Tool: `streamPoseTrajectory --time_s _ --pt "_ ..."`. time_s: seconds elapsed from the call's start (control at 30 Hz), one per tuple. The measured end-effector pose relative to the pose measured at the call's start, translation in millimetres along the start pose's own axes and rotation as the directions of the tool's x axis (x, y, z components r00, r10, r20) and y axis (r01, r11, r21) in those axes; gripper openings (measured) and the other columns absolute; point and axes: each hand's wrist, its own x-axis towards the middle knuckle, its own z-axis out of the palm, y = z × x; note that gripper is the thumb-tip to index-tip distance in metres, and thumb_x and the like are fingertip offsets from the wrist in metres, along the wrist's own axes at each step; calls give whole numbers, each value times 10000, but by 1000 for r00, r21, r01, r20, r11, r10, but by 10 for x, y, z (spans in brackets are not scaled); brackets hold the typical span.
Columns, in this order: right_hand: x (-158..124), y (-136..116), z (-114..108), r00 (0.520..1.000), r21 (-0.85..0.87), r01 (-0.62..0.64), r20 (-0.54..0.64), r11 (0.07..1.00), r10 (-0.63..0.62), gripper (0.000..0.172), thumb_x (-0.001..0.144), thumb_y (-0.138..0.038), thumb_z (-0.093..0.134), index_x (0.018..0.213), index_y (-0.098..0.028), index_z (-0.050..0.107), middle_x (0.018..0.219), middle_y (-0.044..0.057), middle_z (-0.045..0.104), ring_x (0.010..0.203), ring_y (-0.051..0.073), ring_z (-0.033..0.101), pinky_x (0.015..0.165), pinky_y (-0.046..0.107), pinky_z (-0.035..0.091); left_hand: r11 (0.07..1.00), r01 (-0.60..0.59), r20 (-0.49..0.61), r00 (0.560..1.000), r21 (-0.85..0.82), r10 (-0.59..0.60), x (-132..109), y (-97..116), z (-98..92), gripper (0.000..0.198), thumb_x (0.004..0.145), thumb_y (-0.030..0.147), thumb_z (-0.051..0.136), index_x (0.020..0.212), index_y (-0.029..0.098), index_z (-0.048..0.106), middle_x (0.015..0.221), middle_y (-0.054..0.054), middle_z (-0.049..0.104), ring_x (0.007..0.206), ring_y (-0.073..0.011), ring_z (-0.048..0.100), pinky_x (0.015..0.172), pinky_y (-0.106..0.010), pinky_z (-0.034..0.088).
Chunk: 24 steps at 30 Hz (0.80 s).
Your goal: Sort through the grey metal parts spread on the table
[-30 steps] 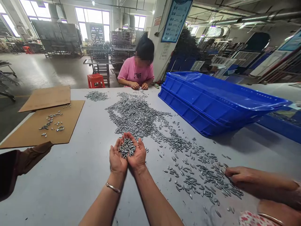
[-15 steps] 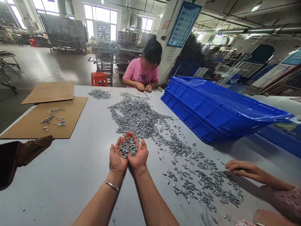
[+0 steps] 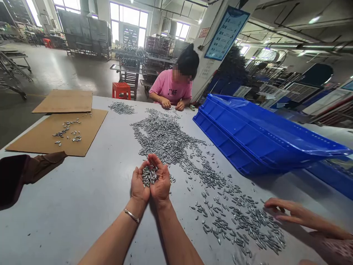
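My left hand point(image 3: 139, 182) and my right hand point(image 3: 160, 183) are cupped side by side, palms up, over the white table. Between them they hold a small heap of spindle-shaped grey metal pieces point(image 3: 149, 176). The fingers curve upward around this heap, and the little-finger sides of both hands meet. Just beyond my fingertips lies a large pile of the same metal pieces point(image 3: 162, 138). A few loose ones show beside my right hand, close to the table. A silver bangle point(image 3: 131, 215) circles my left wrist.
Blue stacked crates point(image 3: 264, 136) stand at the right. A co-worker's hand point(image 3: 292, 213) touches scattered pieces at the right; another person in a pink shirt point(image 3: 172, 88) works across the table. Cardboard sheets point(image 3: 95, 127) lie at the left, near a dark phone-like object point(image 3: 12, 180).
My cupped hands have drawn closer together, the right one turning inward and its fingers curling more around the heap. The view has shifted slightly, and the co-worker's hand at right has moved slightly.
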Motion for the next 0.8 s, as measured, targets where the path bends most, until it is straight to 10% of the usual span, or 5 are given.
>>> streamPoseTrajectory --time_s 0.37,0.67,0.8 --pt "-137 -76 204 984 -101 154 106 983 -143 491 885 -508 466 1288 -253 582 1410 42 551 1406 180 383 1208 414 189 983 137 100 987 -119 -125 -33 36 -6 296 888 284 516 1071 144 702 1142 -123 704 1112 -263 647 1030 -476 476" --pt "131 -106 -127 926 64 166 -353 984 -134 332 891 -476 493 1013 -223 670 1153 36 701 1195 161 599 1157 394 356 945 163 106 985 -285 -138 15 144 -36 333 914 222 456 1170 123 645 1136 -171 690 1181 -296 611 925 -472 555" --pt "175 48 -245 935 117 31 -355 993 13 327 898 -464 497 998 -202 666 1109 42 711 1143 148 631 1134 370 397 941 180 162 977 -288 -138 32 234 -22 367 914 215 447 1229 136 617 1200 -167 670 1211 -298 589 961 -501 531"
